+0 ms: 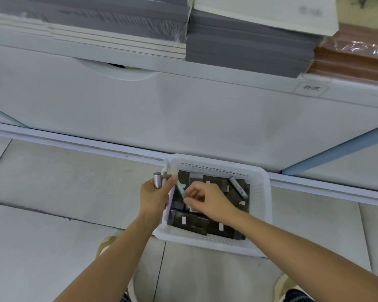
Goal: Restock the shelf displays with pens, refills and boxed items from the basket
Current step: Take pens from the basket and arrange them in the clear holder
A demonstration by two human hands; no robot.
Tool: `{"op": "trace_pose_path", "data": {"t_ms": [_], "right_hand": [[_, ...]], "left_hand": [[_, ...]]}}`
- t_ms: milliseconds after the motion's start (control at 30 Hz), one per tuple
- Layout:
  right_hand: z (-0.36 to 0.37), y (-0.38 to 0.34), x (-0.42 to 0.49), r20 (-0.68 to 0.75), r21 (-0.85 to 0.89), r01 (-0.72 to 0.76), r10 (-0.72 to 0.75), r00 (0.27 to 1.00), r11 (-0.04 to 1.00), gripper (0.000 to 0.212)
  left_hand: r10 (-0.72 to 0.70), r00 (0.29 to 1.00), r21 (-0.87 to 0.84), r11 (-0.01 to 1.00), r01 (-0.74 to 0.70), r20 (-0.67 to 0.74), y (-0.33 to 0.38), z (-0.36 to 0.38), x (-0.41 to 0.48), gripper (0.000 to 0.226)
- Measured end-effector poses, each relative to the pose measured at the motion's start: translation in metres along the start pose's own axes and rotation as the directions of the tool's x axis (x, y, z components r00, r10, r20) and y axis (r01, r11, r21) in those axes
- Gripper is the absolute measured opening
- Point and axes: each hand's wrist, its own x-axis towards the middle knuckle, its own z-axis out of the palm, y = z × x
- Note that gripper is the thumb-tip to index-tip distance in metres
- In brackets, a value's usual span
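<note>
A white plastic basket (261, 205) sits on the floor against the shelf base. It holds several dark flat boxed items (193, 222) with white stickers and one loose grey marker pen (238, 186). My left hand (154, 197) hovers at the basket's left rim, shut on a small bunch of pens (160, 179) that stick up from the fist. My right hand (207, 202) is over the basket's middle, pinching the lower end of a thin pale-green pen (179, 186). That pen slants up toward my left hand.
The white shelf front panel (183, 114) rises right behind the basket. Stacks of grey and white notebooks (244, 46) and brown wrapped ones (354, 55) lie on the shelf above. Grey floor tiles spread left of the basket. My shoes (106, 245) show below.
</note>
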Motion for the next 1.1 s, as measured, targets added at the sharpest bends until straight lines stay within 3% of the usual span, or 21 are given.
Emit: {"op": "trace_pose_path", "data": {"t_ms": [167, 267, 367, 567, 700, 833, 933, 1100], "right_hand": [[0.031, -0.006, 0.012, 0.044, 0.193, -0.038, 0.03, 0.999, 0.98, 0.015], [0.04, 0.002, 0.028, -0.07, 0.207, -0.21, 0.228, 0.971, 0.956, 0.027], [0.06, 0.009, 0.044, -0.08, 0.251, -0.325, 0.354, 0.932, 0.912, 0.026], [0.075, 0.01, 0.056, -0.159, 0.308, -0.319, 0.379, 0.912, 0.896, 0.014], [0.042, -0.01, 0.047, -0.132, 0.365, -0.179, 0.241, 0.961, 0.914, 0.012], [-0.009, -0.059, 0.031, -0.189, 0.481, 0.023, 0.078, 0.979, 0.876, 0.009], [-0.044, -0.101, 0.011, -0.255, 0.471, 0.16, -0.04, 0.966, 0.867, 0.01], [-0.093, -0.175, -0.036, -0.412, 0.344, 0.404, -0.251, 0.876, 0.848, 0.018]], "left_hand": [[0.034, 0.994, -0.012, 0.999, -0.035, -0.103, -0.003, -0.018, 0.005, 0.018], [0.028, 0.986, -0.012, 0.999, -0.031, -0.166, -0.007, -0.032, 0.011, 0.019], [0.017, 0.99, 0.028, 1.0, -0.013, -0.137, -0.013, -0.04, 0.014, 0.023], [-0.016, 0.996, 0.029, 0.999, 0.018, -0.09, -0.017, -0.045, 0.016, 0.018], [0.02, 0.998, 0.063, 0.998, -0.017, -0.053, -0.002, -0.042, 0.013, 0.016], [0.101, 0.993, 0.108, 0.988, -0.108, 0.069, 0.036, -0.03, -0.002, 0.029], [0.187, 0.959, 0.068, 0.976, -0.205, 0.211, 0.081, -0.018, -0.024, 0.038], [0.366, 0.888, 0.055, 0.917, -0.395, 0.28, 0.157, -0.014, -0.062, 0.029]]}}
